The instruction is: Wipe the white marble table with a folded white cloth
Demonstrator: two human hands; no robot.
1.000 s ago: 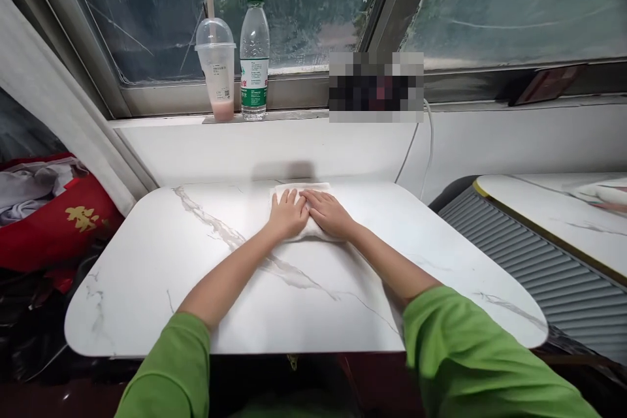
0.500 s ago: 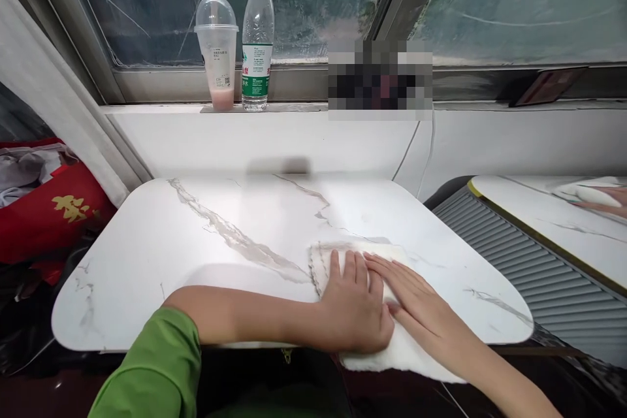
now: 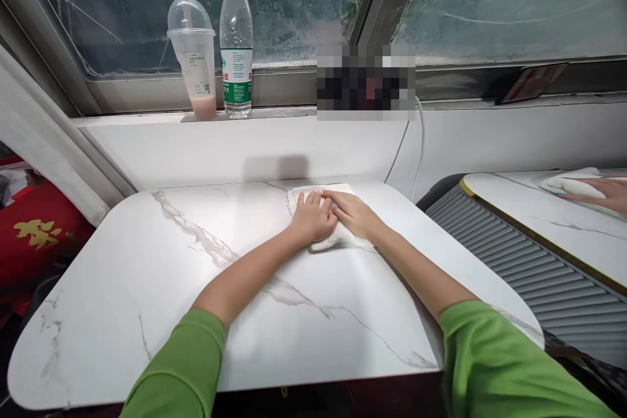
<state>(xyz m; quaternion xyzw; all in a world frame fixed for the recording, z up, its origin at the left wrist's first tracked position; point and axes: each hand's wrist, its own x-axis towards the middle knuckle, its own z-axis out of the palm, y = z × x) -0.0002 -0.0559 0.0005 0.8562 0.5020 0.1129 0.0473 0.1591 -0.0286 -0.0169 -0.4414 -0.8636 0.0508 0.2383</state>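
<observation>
My left hand [image 3: 314, 218] lies flat on a white cloth [image 3: 339, 236], its fingers stretched out towards the window. Beside it, my right hand [image 3: 358, 215] presses on the cloth's right side, with its fingers extended and meeting the left hand's fingers. Beneath both palms the middle of the cloth is hidden. The cloth rests near the far edge of a white marble-patterned table [image 3: 122, 261]. Both arms reach forward in green sleeves.
On the windowsill stand a plastic cup [image 3: 198, 72] with a straw and a green-capped bottle [image 3: 237, 46]. A red bag [image 3: 53, 228] is at the left. To the right, a person's hand [image 3: 605, 192] rests on a cloth on another table [image 3: 563, 228]. A cable hangs down the wall.
Both hands and the cloth have moved away from the table's near edge to its far side. The view has shifted, and both green sleeves now show.
</observation>
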